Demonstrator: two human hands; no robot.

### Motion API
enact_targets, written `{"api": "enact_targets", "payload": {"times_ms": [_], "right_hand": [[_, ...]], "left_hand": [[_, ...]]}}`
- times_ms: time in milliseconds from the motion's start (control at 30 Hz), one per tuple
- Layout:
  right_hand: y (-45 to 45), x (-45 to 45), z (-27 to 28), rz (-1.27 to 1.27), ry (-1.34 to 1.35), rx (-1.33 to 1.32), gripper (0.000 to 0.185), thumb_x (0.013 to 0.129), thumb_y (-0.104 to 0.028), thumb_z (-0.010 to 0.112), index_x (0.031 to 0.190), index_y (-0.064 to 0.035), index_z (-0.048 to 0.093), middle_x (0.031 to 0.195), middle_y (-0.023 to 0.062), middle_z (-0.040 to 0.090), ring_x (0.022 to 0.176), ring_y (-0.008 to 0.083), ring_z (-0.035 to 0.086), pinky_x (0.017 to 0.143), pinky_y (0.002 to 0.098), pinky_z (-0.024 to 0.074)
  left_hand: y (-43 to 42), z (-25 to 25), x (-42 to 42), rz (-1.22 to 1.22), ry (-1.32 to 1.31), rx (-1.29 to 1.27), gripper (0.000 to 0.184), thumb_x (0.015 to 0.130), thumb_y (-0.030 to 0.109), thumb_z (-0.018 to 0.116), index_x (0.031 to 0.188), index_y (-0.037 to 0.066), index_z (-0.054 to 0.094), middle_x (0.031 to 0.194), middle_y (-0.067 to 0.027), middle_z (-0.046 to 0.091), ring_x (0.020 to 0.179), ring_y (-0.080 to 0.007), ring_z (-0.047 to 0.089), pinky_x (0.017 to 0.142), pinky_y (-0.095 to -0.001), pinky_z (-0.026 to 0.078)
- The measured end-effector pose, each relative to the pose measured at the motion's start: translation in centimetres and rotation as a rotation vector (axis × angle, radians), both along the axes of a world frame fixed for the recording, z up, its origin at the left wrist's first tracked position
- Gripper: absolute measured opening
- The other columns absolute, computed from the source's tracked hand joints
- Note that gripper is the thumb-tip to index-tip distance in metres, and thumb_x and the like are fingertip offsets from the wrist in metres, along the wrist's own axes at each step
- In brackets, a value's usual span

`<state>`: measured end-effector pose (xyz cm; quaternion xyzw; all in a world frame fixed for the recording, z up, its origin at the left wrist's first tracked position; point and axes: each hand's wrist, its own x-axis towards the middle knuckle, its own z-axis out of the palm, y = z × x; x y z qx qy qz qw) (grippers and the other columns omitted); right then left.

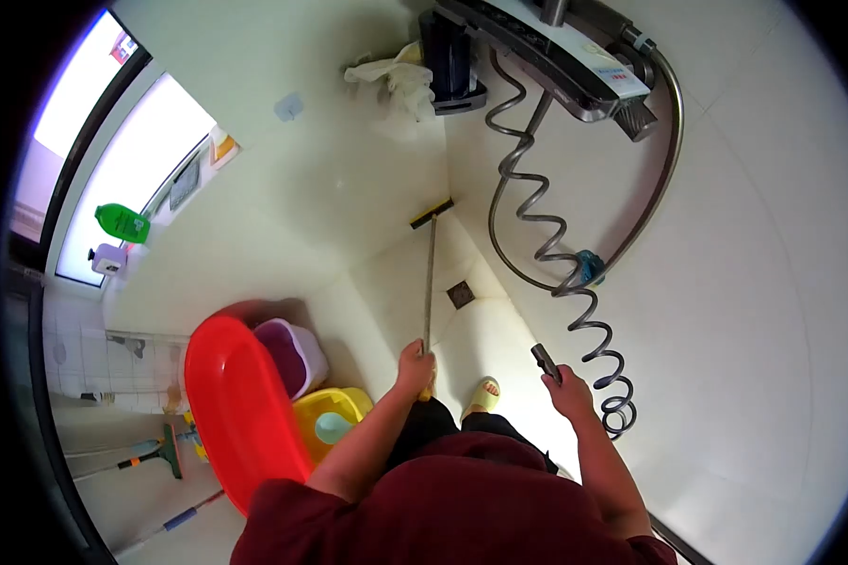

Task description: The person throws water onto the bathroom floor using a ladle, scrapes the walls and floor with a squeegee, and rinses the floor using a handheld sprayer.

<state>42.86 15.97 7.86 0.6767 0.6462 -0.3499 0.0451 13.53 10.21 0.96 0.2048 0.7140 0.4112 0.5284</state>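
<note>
My left hand (413,367) is closed round the grey pole of a long-handled floor brush (430,273). Its narrow black-and-yellow head (432,214) rests in the far corner, where the walls meet the floor. In my right hand (568,391) is a dark spray nozzle (546,363), pointing forward and a little left. A grey coiled hose (554,231) hangs down the right wall and ends near my right wrist. Between the brush and the nozzle, a square floor drain (461,295) shows in the pale tiles.
On my left stand a red tub (240,405), a purple bucket (294,356) and a yellow basin (358,403). A shower unit (561,56) juts from the right wall. Bottles (122,223) line the window ledge, and a squeegee (170,452) is at lower left.
</note>
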Motion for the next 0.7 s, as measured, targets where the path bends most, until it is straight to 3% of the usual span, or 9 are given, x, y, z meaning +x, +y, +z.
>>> {"api": "enact_targets", "payload": {"times_ms": [67, 100, 200, 367, 567, 633, 700], "right_hand": [[0.1, -1.2, 0.5, -0.016, 0.009, 0.026, 0.041, 0.079, -0.043, 0.052, 0.098, -0.007, 0.051, 0.076, 0.0165, 0.06, 0.074, 0.035, 0.058, 0.063, 0.0436, 0.0445], [0.1, -1.7, 0.7, -0.029, 0.004, 0.015, 0.041, 0.079, -0.043, 0.052, 0.099, -0.0072, 0.051, 0.077, 0.0167, 0.061, 0.074, 0.0349, 0.059, 0.063, 0.0433, 0.0445], [0.2, -2.9, 1.6, 0.0, -0.048, -0.029, 0.042, 0.079, -0.043, 0.052, 0.1, -0.0074, 0.051, 0.077, 0.0165, 0.061, 0.074, 0.0347, 0.059, 0.063, 0.0431, 0.0446], [0.0, -3.9, 1.3, -0.031, -0.035, -0.013, 0.041, 0.079, -0.043, 0.052, 0.099, -0.0078, 0.051, 0.076, 0.0164, 0.06, 0.074, 0.0351, 0.058, 0.064, 0.0432, 0.0443], [0.0, -5.1, 1.9, -0.015, -0.054, -0.017, 0.041, 0.078, -0.044, 0.052, 0.099, -0.0087, 0.051, 0.078, 0.0161, 0.06, 0.076, 0.035, 0.058, 0.064, 0.0434, 0.044], [-0.2, -5.0, 2.0, -0.011, -0.059, -0.007, 0.041, 0.079, -0.043, 0.051, 0.1, -0.0077, 0.05, 0.078, 0.0166, 0.06, 0.076, 0.035, 0.058, 0.064, 0.0434, 0.0442], [-0.2, -5.0, 2.2, -0.013, -0.058, 0.0, 0.042, 0.079, -0.043, 0.051, 0.1, -0.0067, 0.05, 0.077, 0.0169, 0.06, 0.075, 0.0346, 0.059, 0.064, 0.0428, 0.0445]], "left_hand": [[3.3, -3.5, 0.3, 0.026, 0.049, 0.005, 0.014, 0.073, 0.003, 0.047, 0.087, 0.001, 0.046, 0.05, -0.0069, 0.043, 0.033, -0.0166, 0.041, 0.03, -0.0312, 0.032], [4.6, -5.7, 0.2, 0.068, -0.085, 0.018, 0.009, 0.072, 0.003, 0.048, 0.081, 0.003, 0.044, 0.049, -0.006, 0.041, 0.033, -0.0166, 0.041, 0.03, -0.0321, 0.032], [7.0, -4.8, 1.4, 0.068, -0.104, -0.015, 0.007, 0.074, 0.001, 0.047, 0.081, 0.0, 0.046, 0.051, -0.0076, 0.044, 0.036, -0.0172, 0.044, 0.032, -0.0306, 0.036], [4.0, 2.8, -2.5, 0.087, -0.244, -0.006, 0.004, 0.077, 0.004, 0.045, 0.073, 0.003, 0.044, 0.053, -0.0041, 0.043, 0.04, -0.014, 0.044, 0.038, -0.0279, 0.042], [8.5, -1.2, -2.0, 0.124, -0.35, -0.037, 0.003, 0.077, 0.005, 0.044, 0.074, 0.003, 0.045, 0.056, -0.0057, 0.043, 0.042, -0.016, 0.043, 0.039, -0.0311, 0.041], [10.4, -0.4, 0.6, 0.156, -0.397, -0.058, 0.009, 0.074, 0.0, 0.04, 0.079, 0.006, 0.039, 0.057, -0.007, 0.041, 0.041, -0.0175, 0.041, 0.034, -0.0318, 0.035], [11.4, 0.0, 1.5, 0.204, -0.406, -0.118, 0.011, 0.072, -0.002, 0.041, 0.08, 0.006, 0.039, 0.06, -0.0085, 0.042, 0.043, -0.0185, 0.043, 0.035, -0.0326, 0.036]]}}
